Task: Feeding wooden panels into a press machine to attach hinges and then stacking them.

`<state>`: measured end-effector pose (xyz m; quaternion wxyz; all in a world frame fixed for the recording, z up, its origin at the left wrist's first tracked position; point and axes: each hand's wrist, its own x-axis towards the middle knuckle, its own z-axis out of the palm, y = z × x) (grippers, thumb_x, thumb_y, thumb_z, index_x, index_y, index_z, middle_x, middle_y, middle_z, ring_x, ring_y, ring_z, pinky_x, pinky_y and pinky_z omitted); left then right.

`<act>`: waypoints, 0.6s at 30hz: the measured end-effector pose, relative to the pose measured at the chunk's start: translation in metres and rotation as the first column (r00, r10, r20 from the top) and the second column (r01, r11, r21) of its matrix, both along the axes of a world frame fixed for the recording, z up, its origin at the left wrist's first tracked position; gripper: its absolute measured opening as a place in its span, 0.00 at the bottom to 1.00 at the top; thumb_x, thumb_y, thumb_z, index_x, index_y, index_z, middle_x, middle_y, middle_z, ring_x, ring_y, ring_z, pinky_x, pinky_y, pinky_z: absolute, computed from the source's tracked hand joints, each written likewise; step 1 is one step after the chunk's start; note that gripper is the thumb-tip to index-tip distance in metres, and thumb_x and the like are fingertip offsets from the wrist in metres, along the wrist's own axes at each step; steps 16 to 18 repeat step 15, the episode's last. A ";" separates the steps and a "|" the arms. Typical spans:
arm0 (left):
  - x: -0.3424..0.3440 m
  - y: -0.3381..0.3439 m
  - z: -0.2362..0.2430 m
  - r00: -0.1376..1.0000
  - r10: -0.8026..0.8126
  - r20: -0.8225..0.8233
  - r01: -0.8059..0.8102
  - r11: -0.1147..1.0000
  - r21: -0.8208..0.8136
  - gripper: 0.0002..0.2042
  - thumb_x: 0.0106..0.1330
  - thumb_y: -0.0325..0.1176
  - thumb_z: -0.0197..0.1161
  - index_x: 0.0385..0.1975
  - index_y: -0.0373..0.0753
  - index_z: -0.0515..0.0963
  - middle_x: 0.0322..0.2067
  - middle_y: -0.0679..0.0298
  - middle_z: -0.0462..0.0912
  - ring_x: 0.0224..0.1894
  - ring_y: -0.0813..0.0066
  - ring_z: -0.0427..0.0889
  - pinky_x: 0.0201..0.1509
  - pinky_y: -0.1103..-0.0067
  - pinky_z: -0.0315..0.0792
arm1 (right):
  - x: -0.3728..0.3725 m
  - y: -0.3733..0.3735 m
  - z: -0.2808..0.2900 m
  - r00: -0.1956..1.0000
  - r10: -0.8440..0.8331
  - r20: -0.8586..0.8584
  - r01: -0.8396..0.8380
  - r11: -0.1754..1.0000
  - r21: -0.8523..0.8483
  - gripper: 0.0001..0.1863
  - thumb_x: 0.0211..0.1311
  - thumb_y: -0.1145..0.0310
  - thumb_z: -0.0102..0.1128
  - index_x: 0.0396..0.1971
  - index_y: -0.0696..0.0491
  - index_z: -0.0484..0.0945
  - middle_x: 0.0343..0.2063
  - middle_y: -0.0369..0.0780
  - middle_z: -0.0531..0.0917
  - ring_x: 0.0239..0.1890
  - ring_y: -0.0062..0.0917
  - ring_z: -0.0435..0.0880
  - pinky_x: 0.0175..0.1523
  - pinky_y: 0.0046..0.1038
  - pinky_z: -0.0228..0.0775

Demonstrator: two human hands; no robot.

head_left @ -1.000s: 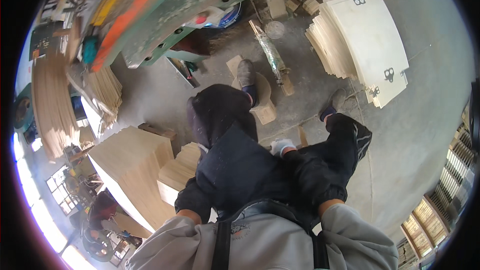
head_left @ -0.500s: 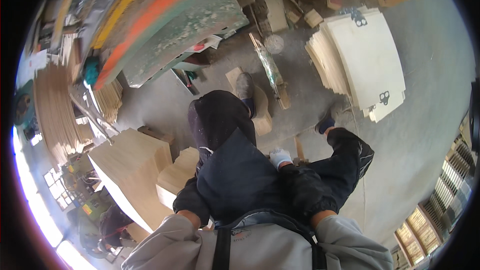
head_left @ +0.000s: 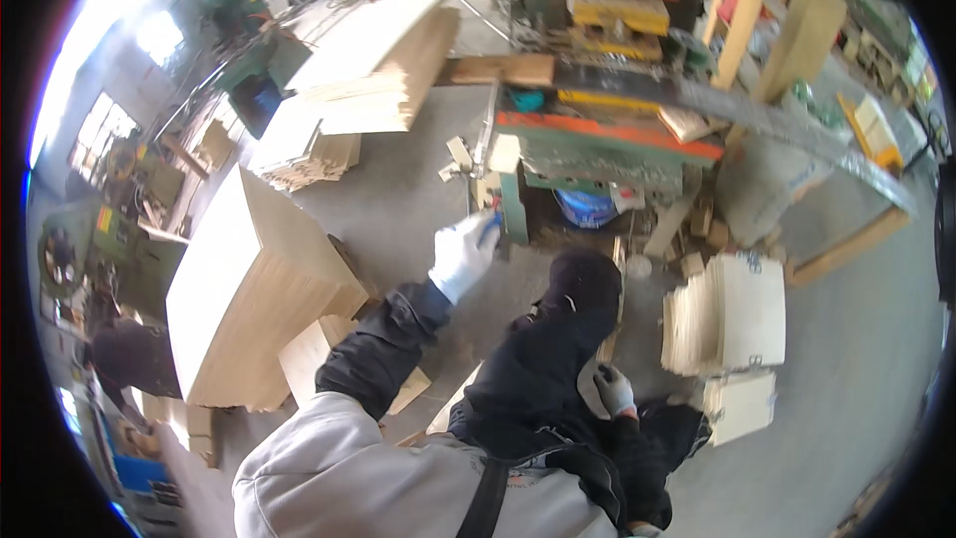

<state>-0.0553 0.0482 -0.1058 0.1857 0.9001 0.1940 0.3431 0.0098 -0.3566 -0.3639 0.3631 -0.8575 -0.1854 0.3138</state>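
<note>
My left hand (head_left: 464, 254), in a white glove, reaches forward to the left end of the green and orange machine table (head_left: 607, 144). Its fingers are blurred beside the green table leg (head_left: 514, 207), where small red and blue bits show; whether it grips anything is unclear. My right hand (head_left: 613, 391), gloved in white with darker fingers, hangs by my bent leg (head_left: 538, 339). Its fingers are loosely apart, and no held thing shows. To its right stands a stack of pale wood sheets (head_left: 690, 324) with dark marks on top.
A tall stack of pale sheets (head_left: 269, 299) stands close on my left, with another stack (head_left: 373, 75) behind it. Under the machine sits a blue container (head_left: 586, 207). A long metal bar (head_left: 787, 120) juts rightward. Another person (head_left: 134, 359) is at far left.
My view has swung left and up toward the machine. My left hand, hidden before, now stretches forward to the table's left end. My right hand stays low by my leg.
</note>
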 end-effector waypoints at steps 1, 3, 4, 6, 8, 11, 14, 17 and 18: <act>0.004 0.015 0.049 0.991 0.006 0.134 -0.025 0.990 0.136 0.10 0.63 0.26 0.68 0.43 0.36 0.84 0.34 0.50 0.86 0.36 0.50 0.88 0.40 0.66 0.80 | 0.000 -0.009 -0.009 0.999 -0.035 -0.026 0.037 0.998 0.052 0.22 0.65 0.56 0.65 0.55 0.51 0.83 0.47 0.47 0.88 0.51 0.42 0.87 0.57 0.40 0.78; 0.020 0.046 0.130 0.947 0.018 0.320 -0.125 0.940 0.316 0.13 0.63 0.28 0.67 0.47 0.38 0.82 0.37 0.52 0.85 0.38 0.51 0.85 0.42 0.63 0.78 | 0.003 -0.038 -0.040 0.992 -0.124 -0.037 0.126 0.989 0.080 0.20 0.65 0.59 0.67 0.53 0.53 0.84 0.44 0.47 0.89 0.45 0.37 0.90 0.51 0.37 0.81; 0.008 0.068 0.162 0.952 0.084 0.294 -0.198 0.901 0.385 0.16 0.64 0.29 0.68 0.51 0.38 0.80 0.45 0.50 0.83 0.47 0.48 0.82 0.50 0.61 0.75 | -0.004 -0.025 -0.024 0.989 -0.107 -0.105 0.120 0.985 0.126 0.19 0.67 0.62 0.67 0.52 0.55 0.84 0.40 0.46 0.90 0.39 0.30 0.90 0.46 0.32 0.81; -0.003 0.117 0.202 0.943 0.224 0.247 -0.325 0.779 0.536 0.23 0.63 0.33 0.68 0.59 0.37 0.75 0.59 0.46 0.76 0.63 0.43 0.74 0.66 0.56 0.67 | -0.009 -0.012 -0.003 0.975 -0.082 -0.204 0.111 0.985 0.134 0.18 0.69 0.65 0.66 0.53 0.58 0.83 0.36 0.44 0.90 0.34 0.24 0.89 0.41 0.28 0.80; -0.004 0.163 0.210 0.916 0.392 0.087 -0.363 0.715 0.597 0.31 0.63 0.37 0.68 0.66 0.36 0.70 0.68 0.43 0.68 0.72 0.39 0.64 0.75 0.51 0.56 | -0.010 -0.010 0.002 0.975 -0.064 -0.215 0.094 0.987 0.133 0.19 0.69 0.65 0.66 0.54 0.59 0.82 0.35 0.44 0.90 0.34 0.23 0.89 0.40 0.27 0.79; -0.017 0.223 0.200 0.858 0.436 -0.271 -0.254 0.820 0.513 0.30 0.65 0.34 0.61 0.68 0.32 0.66 0.67 0.42 0.71 0.72 0.44 0.67 0.76 0.54 0.59 | -0.001 -0.003 0.003 0.986 -0.020 -0.167 0.049 0.984 0.170 0.21 0.68 0.65 0.67 0.56 0.60 0.81 0.36 0.44 0.90 0.33 0.24 0.88 0.41 0.27 0.79; -0.016 0.241 0.197 0.877 0.427 -0.221 -0.161 0.692 0.703 0.23 0.62 0.25 0.54 0.60 0.35 0.73 0.56 0.52 0.82 0.60 0.57 0.79 0.64 0.64 0.71 | 0.011 -0.004 -0.001 0.981 -0.015 -0.195 0.047 0.985 0.163 0.23 0.69 0.65 0.66 0.59 0.60 0.79 0.39 0.44 0.90 0.37 0.27 0.89 0.45 0.29 0.80; -0.012 0.241 0.199 0.854 0.420 -0.306 -0.122 0.734 0.668 0.24 0.63 0.28 0.57 0.62 0.35 0.72 0.58 0.50 0.80 0.62 0.58 0.79 0.68 0.65 0.68 | -0.001 -0.001 -0.006 0.977 -0.015 -0.214 0.052 0.985 0.166 0.23 0.69 0.65 0.66 0.59 0.60 0.79 0.39 0.44 0.90 0.37 0.27 0.89 0.45 0.29 0.80; -0.012 0.241 0.199 0.854 0.420 -0.306 -0.122 0.734 0.668 0.24 0.63 0.28 0.57 0.62 0.35 0.72 0.58 0.50 0.80 0.62 0.58 0.79 0.68 0.65 0.68 | -0.001 -0.001 -0.006 0.977 -0.015 -0.214 0.052 0.985 0.166 0.23 0.69 0.65 0.66 0.59 0.60 0.79 0.39 0.44 0.90 0.37 0.27 0.89 0.45 0.29 0.80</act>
